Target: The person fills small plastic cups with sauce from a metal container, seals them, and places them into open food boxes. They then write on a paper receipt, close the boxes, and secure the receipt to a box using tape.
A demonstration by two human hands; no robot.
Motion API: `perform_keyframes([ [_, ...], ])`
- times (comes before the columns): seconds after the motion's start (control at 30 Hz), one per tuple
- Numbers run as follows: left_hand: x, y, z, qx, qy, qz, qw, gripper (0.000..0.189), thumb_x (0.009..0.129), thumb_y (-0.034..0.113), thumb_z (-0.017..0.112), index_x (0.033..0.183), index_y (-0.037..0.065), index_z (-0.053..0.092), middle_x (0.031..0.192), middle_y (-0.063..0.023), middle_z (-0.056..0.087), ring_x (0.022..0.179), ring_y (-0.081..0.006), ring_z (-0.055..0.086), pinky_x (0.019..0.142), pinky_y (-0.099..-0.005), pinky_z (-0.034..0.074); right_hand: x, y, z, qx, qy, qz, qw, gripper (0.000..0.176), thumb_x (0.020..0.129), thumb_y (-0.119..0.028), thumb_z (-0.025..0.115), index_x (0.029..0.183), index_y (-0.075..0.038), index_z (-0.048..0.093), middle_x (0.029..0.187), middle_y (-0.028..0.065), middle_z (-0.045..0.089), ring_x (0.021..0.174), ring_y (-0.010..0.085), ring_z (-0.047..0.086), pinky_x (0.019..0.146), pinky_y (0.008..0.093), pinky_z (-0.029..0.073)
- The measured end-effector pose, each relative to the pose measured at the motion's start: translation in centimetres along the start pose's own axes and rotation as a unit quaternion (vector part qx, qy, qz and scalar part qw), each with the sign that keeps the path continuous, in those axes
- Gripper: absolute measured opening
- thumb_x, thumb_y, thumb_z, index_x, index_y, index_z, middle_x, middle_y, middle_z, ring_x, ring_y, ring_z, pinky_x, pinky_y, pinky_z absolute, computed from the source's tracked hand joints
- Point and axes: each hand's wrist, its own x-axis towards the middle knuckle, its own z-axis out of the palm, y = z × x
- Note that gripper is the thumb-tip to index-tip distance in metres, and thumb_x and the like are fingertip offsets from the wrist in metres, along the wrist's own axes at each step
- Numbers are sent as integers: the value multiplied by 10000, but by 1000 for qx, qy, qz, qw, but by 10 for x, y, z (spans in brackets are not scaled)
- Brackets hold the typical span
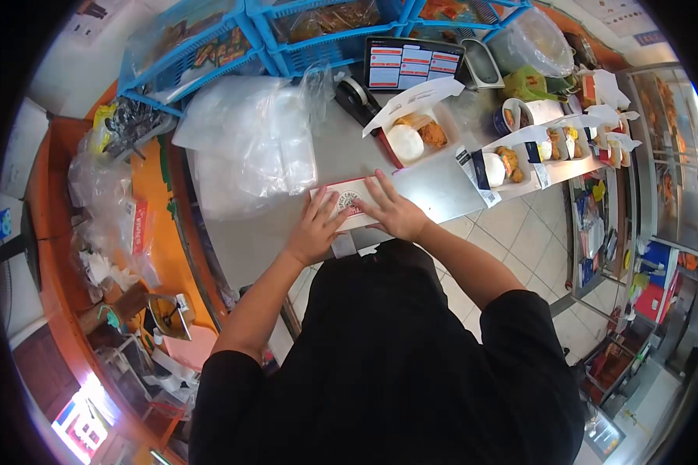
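Note:
A closed white-and-red takeaway box (350, 194) with a round printed logo on its lid lies at the near edge of the steel counter. My left hand (316, 227) rests on the left part of the lid, fingers stretched out and apart. On the right part, my right hand (396, 209) lies with spread fingers. Below the box hangs a pale paper slip (343, 246). Just beyond my right hand stands an open box (447, 130) holding a round white mound and fried chicken. Another open box (495, 166) with similar food sits farther right.
Clear plastic bags (256, 139) cover the counter's left side. A tablet (413, 65) stands at the back, below blue baskets (264, 39). Several more open boxes (560, 144) line the counter to the right. A lit food display case (669, 147) is at far right.

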Motion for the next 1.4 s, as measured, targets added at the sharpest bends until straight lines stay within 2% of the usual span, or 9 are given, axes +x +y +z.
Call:
perform_keyframes([
  [0.37, 4, 25, -27, 52, -106, -46, 992, 668, 950, 383, 711, 1564, 220, 507, 1731, -148, 277, 1623, -414, 136, 1268, -708, 100, 12, 33, -60, 138, -49, 65, 987, 471, 987, -443, 666, 1357, -152, 690, 1452, 176, 621, 1388, 368, 545, 1230, 558, 319],
  [0.5, 78, 66, -73, -1, -217, -205, 955, 369, 983, 299, 671, 1319, 150, 703, 1627, -181, 452, 1547, -409, 335, 1248, -651, 238, 70, 134, -169, -38, 417, 120, 900, 285, 1008, -323, 613, 1130, -114, 763, 1003, 186, 762, 977, 427, 727, 951, 513, 559],
  [0.6, 188, 50, -68, -371, 92, -332, 862, 349, 953, 327, 715, 1174, 57, 710, 1470, -235, 557, 1334, -420, 539, 1062, -539, 457, 90, 207, -198, 130, 71, 338, 929, 277, 1003, -302, 632, 1163, -104, 740, 1110, 197, 748, 1041, 419, 712, 960, 521, 555],
  [0.67, 237, 71, -46, -430, 247, -364, 789, 381, 950, 315, 723, 1193, 25, 677, 1435, -252, 566, 1275, -414, 576, 997, -510, 493, 86, 225, -165, 11, -303, 242, 922, 334, 965, -269, 708, 1257, -107, 686, 1413, 241, 615, 1283, 443, 595, 1028, 534, 521],
  [0.73, 260, 82, 2, -48, 114, -425, 897, 499, 962, 252, 727, 1338, -36, 571, 1425, -284, 551, 1285, -416, 568, 1029, -485, 486, 27, 189, -109, 97, -37, 379, 920, 473, 919, -216, 766, 1346, -83, 612, 1615, 284, 387, 1443, 484, 427, 1067, 543, 495],
  [0.9, 253, 98, 84, -64, 255, -482, 836, 695, 926, 182, 773, 1483, -54, 430, 1474, -303, 523, 1356, -428, 536, 1096, -467, 467, 0, 178, -12, 164, 265, 324, 893, 565, 960, -216, 720, 1443, -5, 517, 1536, 285, 464, 1346, 477, 503, 1081, 523, 468],
  [1.0, 253, 86, 81, -271, 275, -553, 738, 718, 920, 138, 768, 1512, -34, 399, 1461, -289, 565, 1350, -418, 571, 1116, -455, 462, 1, 197, -32, 485, 226, 441, 721, 542, 1022, -207, 637, 1496, -6, 469, 1436, 269, 575, 1269, 449, 585, 1079, 502, 467],
  [1.03, 256, 79, 77, -309, 249, -555, 731, 694, 921, 138, 768, 1498, -24, 418, 1436, -275, 591, 1322, -404, 598, 1107, -444, 470, -1, 203, -30, 340, 193, 426, 816, 476, 1060, -198, 564, 1482, 0, 471, 1351, 287, 646, 1242, 438, 629, 1062, 490, 482],
  [1.4, 259, 67, 12, -350, 111, -599, 711, 667, 873, 241, 846, 1400, -21, 534, 1307, -254, 689, 1240, -359, 668, 1070, -418, 501, 2, 222, -107, 230, 24, 391, 891, 549, 1032, -404, 603, 1266, 92, 614, 1108, 357, 715, 1081, 527, 688, 990, 559, 531],
])
